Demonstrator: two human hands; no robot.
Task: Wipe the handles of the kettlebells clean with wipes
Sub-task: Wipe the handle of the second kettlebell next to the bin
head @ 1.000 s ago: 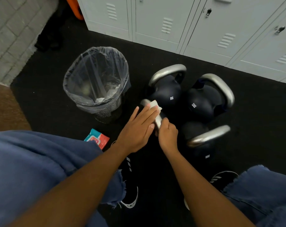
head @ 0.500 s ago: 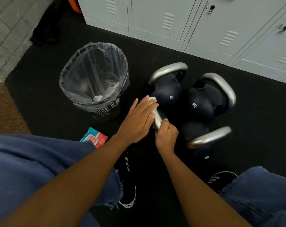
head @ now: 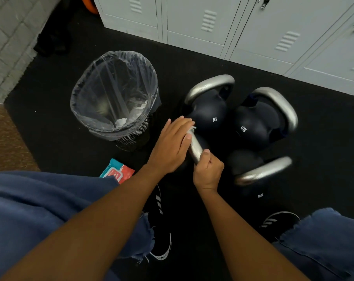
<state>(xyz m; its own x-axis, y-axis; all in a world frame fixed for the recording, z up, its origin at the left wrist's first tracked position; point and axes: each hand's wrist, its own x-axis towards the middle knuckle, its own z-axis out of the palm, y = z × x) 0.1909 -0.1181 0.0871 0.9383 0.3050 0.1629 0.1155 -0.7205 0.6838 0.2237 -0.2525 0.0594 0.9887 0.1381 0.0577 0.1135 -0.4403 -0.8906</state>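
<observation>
I judge I'm partway: my right hand (head: 208,171) grips the near kettlebell's handle (head: 194,148) on the floor while my left hand (head: 170,147) presses the wipe (head: 192,127) along it with flat fingers, and three other handles show no wipe.

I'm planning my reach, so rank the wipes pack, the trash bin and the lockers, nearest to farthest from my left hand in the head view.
1. Wipes pack, on the floor just left of the left hand.
2. Trash bin, left and slightly beyond.
3. Lockers, along the far wall.
</observation>
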